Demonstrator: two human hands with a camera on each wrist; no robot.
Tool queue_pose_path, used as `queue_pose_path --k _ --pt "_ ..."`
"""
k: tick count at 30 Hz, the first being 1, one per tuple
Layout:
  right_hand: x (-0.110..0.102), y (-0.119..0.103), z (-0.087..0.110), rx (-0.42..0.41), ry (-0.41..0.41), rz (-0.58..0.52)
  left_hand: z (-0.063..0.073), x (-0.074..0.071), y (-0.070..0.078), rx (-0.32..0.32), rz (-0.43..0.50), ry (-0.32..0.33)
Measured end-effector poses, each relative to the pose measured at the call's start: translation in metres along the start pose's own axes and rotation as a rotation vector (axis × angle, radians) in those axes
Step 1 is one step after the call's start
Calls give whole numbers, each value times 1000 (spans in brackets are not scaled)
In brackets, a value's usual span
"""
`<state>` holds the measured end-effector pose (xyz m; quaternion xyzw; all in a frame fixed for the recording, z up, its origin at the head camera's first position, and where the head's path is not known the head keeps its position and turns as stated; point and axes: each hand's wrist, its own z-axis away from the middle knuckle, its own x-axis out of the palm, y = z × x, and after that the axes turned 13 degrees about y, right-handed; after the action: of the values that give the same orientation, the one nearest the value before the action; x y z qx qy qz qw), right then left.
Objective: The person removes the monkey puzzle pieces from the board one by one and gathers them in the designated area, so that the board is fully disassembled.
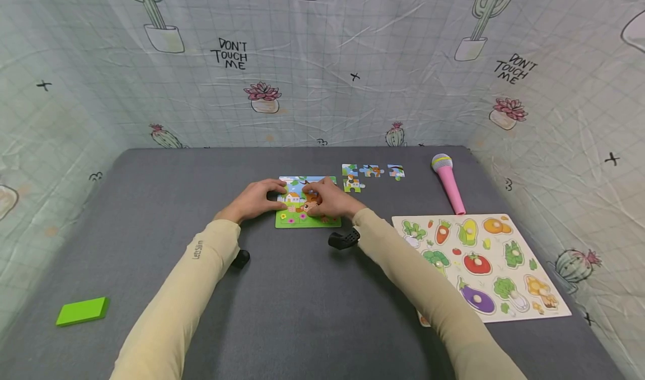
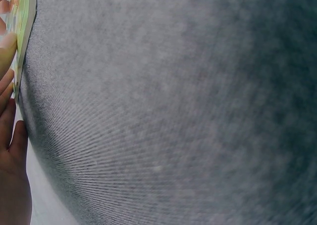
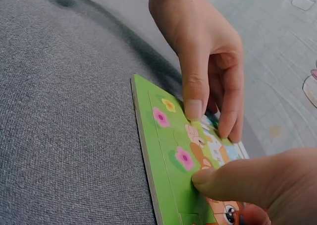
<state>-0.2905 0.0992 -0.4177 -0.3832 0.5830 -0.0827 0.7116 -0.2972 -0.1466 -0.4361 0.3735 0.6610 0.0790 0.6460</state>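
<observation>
A small jigsaw puzzle board (image 1: 308,223) with a green border, flowers, a house and a brown animal lies flat on the table in the head view. My left hand (image 1: 254,200) rests at its left side, thumb and fingertips touching the picture with a gap between them. From the right, my right hand (image 1: 333,200) reaches over the board, its thumb (image 3: 218,181) pressing near a pink flower while its fingers touch farther up. The picture under the right palm is partly hidden. Only the board's edge (image 2: 28,22) and some fingers show in the left wrist view.
Several loose jigsaw pieces (image 1: 372,170) lie behind and right of the board. A pink toy microphone (image 1: 450,187) and a vegetable puzzle board (image 1: 496,279) are at the right, the latter under the right forearm. A green block (image 1: 82,312) lies at the front left.
</observation>
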Motion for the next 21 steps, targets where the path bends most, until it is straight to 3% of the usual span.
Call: queue_pose_path --k 21 --pt "4 -5 3 -4 86 -78 1 -2 3 8 -9 -5"
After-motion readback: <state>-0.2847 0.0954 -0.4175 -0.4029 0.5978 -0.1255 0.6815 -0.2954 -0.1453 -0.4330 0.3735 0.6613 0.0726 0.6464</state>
